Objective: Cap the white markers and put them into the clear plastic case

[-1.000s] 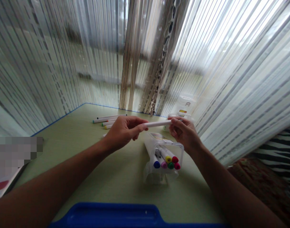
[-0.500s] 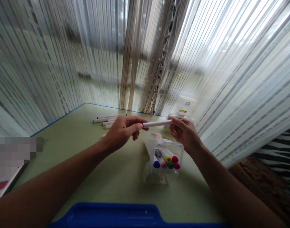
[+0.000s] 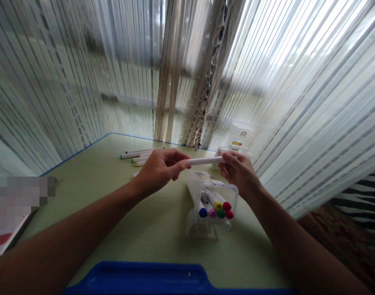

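Observation:
A white marker (image 3: 205,160) is stretched level between my two hands, above the table. My left hand (image 3: 164,168) pinches its left end, the fingers covering the tip. At the other end my right hand (image 3: 238,170) grips it between thumb and fingers. Just below lies a clear plastic case (image 3: 193,190) on its side, its open end facing me. Several markers with blue, pink, yellow, green and red ends (image 3: 218,206) stick out of it. Behind my left hand, several more white markers (image 3: 133,155) rest on the table.
The pale green table (image 3: 138,233) has a blue rim with a blue tray (image 3: 144,278) at its front edge. Another clear container (image 3: 241,133) stands at the back right by the striped curtain (image 3: 119,82). A flat object, partly blurred out (image 3: 9,229), is at the left.
My left hand has shifted slightly right along the marker; the red part seen at its fingertips earlier is now covered. My right hand has hardly moved.

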`<state>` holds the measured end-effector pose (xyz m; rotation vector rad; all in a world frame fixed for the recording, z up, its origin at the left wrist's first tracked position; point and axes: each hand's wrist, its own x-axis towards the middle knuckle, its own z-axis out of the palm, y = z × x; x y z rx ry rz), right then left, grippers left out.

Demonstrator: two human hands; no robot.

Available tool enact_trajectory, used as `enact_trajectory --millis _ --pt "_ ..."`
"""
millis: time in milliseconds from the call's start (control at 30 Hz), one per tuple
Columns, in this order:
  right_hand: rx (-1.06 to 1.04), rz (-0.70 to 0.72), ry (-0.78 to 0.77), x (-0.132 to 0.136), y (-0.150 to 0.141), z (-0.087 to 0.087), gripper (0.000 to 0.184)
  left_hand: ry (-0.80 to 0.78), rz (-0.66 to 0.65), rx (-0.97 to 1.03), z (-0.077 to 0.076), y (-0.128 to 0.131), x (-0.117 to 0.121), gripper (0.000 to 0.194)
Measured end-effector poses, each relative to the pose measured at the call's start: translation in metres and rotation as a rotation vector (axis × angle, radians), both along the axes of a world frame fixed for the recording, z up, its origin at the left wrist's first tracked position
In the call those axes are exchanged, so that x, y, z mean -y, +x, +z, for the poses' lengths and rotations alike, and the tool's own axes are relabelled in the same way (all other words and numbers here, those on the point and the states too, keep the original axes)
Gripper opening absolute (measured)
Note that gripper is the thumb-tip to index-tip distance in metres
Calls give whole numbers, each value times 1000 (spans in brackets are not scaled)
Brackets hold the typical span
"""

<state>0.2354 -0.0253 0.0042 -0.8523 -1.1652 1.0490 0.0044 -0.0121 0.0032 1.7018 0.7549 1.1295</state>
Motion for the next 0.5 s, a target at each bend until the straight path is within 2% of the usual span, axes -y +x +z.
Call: enact_trajectory --millis 500 --pt "75 109 6 7 -3 -1 33 36 36 -109 -4 -1 -1 31"
